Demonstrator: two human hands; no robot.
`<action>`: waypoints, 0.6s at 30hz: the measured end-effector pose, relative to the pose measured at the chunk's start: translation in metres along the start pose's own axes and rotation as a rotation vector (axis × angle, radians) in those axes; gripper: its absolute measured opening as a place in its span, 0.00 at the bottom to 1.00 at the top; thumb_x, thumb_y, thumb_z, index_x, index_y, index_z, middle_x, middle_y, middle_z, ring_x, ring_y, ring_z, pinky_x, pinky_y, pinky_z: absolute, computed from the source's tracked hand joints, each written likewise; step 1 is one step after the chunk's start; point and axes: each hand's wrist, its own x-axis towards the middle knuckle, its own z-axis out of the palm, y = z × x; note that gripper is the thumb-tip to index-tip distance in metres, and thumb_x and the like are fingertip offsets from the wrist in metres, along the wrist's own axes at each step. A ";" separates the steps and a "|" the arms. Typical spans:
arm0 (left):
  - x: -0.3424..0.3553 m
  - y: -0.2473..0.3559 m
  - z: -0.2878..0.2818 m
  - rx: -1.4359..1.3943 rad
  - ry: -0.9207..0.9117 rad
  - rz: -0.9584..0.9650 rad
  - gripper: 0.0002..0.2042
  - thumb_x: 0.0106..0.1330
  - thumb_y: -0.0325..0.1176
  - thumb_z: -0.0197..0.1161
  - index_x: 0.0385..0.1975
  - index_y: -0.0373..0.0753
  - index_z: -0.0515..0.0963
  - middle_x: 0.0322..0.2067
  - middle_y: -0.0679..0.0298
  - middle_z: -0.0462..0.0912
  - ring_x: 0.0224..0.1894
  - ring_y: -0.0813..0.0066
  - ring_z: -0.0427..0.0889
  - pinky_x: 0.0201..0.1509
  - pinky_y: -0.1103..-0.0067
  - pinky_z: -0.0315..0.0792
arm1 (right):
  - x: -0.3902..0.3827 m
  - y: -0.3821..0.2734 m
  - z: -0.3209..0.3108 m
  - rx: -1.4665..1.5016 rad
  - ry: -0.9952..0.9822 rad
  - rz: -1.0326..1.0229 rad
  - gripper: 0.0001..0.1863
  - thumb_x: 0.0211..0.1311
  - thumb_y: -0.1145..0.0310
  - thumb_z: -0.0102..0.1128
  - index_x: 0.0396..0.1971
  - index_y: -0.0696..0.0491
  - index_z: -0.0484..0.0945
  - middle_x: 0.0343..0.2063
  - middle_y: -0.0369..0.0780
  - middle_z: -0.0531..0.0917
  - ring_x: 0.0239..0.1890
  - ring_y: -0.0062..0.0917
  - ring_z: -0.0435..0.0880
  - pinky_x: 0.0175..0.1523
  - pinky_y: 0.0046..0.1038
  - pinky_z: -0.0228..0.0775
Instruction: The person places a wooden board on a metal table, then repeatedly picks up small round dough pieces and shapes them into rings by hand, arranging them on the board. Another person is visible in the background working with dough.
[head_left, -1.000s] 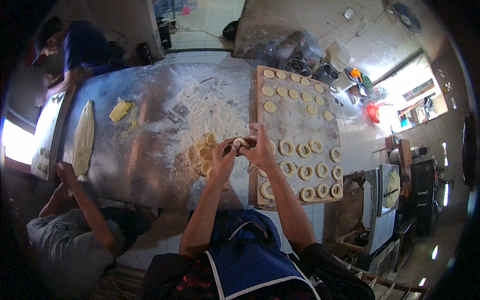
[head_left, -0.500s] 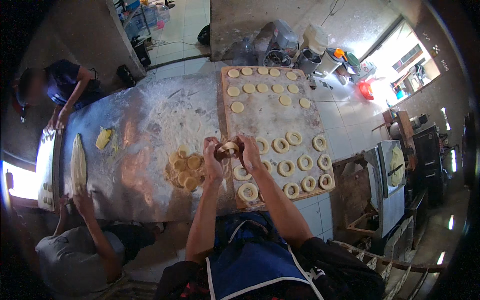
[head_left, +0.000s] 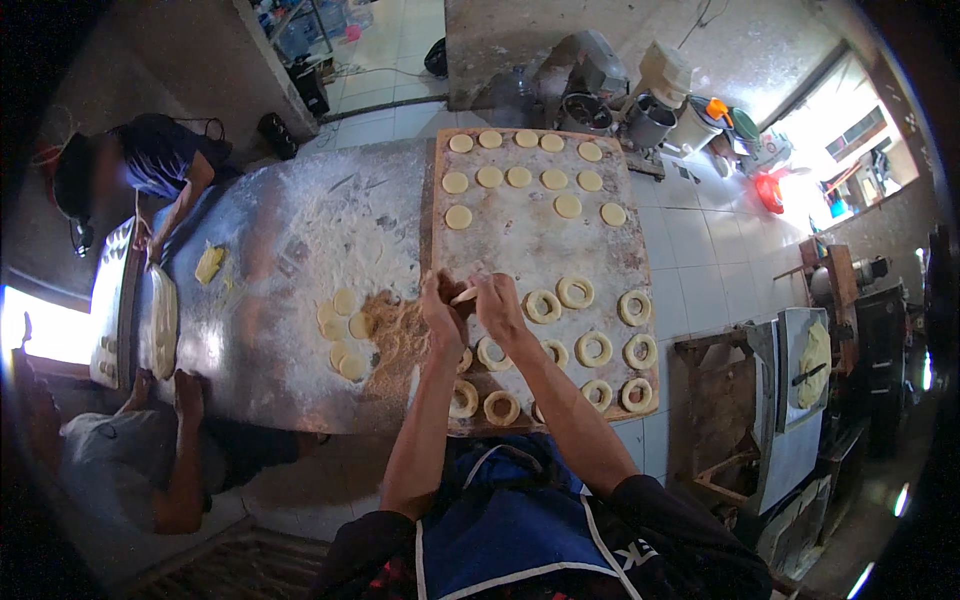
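Over the near left part of a floury wooden board (head_left: 520, 245), my left hand (head_left: 445, 315) and my right hand (head_left: 498, 312) are close together. The fingers of both are closed on a dough ring (head_left: 464, 296), now seen nearly edge-on as a pale strip and partly hidden by them. Below and right of my hands lie several shaped dough rings (head_left: 593, 348), some covered by my forearms. Flat dough discs (head_left: 518, 177) sit in rows on the board's far part. Left of my left hand, more dough discs (head_left: 343, 302) lie loosely grouped on the floured metal table (head_left: 240, 330).
At the left, one co-worker's hands (head_left: 188, 385) are near a long dough roll (head_left: 162, 320); another person (head_left: 165, 165) leans over a tray (head_left: 112, 310). A yellow lump (head_left: 210, 264) lies on the table. Mixers (head_left: 590, 85) stand behind; a side stand (head_left: 790, 400) holds dough and a knife.
The dough ring has turned from showing its hole to nearly edge-on between my fingers. My view has shifted. The co-worker's hands at the left have moved apart at the roll's near end.
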 end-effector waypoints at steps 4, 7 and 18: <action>0.004 -0.008 0.001 1.173 -0.153 0.406 0.17 0.74 0.47 0.48 0.32 0.41 0.73 0.28 0.68 0.72 0.30 0.76 0.71 0.36 0.74 0.68 | 0.009 0.014 -0.014 -0.261 -0.005 -0.219 0.29 0.72 0.55 0.44 0.19 0.65 0.73 0.12 0.49 0.68 0.15 0.41 0.69 0.28 0.43 0.63; 0.012 -0.019 0.001 0.274 -0.184 0.177 0.18 0.73 0.46 0.49 0.39 0.36 0.75 0.26 0.62 0.76 0.30 0.69 0.76 0.34 0.71 0.72 | 0.019 0.023 -0.017 -0.224 -0.069 -0.180 0.28 0.72 0.56 0.45 0.18 0.65 0.73 0.12 0.49 0.67 0.14 0.44 0.66 0.27 0.43 0.62; 0.041 -0.023 -0.029 0.396 -0.065 0.266 0.18 0.75 0.44 0.46 0.39 0.34 0.75 0.34 0.63 0.77 0.39 0.69 0.76 0.45 0.72 0.72 | 0.031 0.013 -0.020 -0.153 -0.149 -0.214 0.24 0.69 0.52 0.51 0.26 0.60 0.78 0.17 0.45 0.77 0.18 0.43 0.67 0.30 0.35 0.67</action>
